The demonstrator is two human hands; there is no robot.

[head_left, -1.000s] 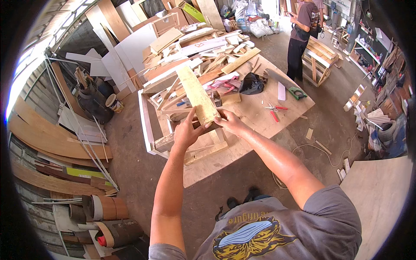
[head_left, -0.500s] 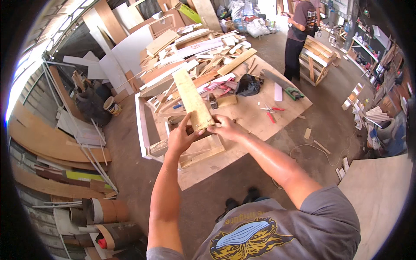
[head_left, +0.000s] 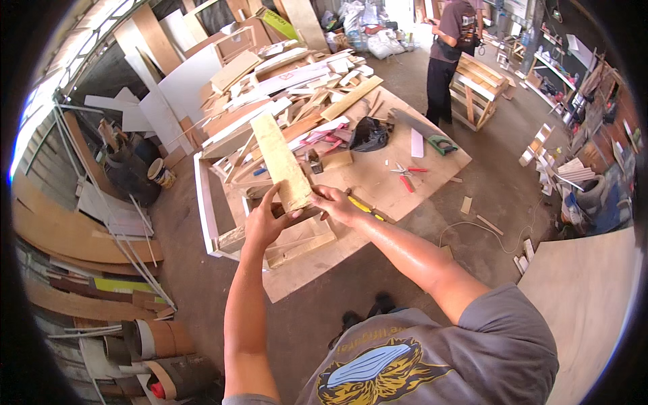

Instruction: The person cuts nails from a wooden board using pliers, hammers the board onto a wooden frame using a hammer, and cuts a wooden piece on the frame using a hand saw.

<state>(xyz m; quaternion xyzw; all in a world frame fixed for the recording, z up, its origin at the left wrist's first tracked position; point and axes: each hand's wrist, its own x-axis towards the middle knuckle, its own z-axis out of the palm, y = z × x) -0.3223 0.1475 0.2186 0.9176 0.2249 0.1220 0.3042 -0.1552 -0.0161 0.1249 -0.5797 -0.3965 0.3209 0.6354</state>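
Worktable (head_left: 371,179): bears piled offcuts (head_left: 351,99).
Shirt (head_left: 472,364): grey, yellowish lettering above a print.
Plank (head_left: 280,162): raised over the worktable.
Green panel (head_left: 277,25): dark lettering.
Left hand (head_left: 263,223): gripping plank's near end, left side.
Right hand (head_left: 335,206): gripping its right side.
Red mark (head_left: 285,75): on white board (head_left: 307,74).

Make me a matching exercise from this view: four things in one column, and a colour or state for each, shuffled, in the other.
Things:
1. Plank
2. Pliers
3. Handsaw
4. Bag

Descriptions:
A. Black and crumpled
B. Has a green handle
C. Held by the left hand and right hand
D. Red-handled, lying open

Right pairs: 1-C, 2-D, 3-B, 4-A.
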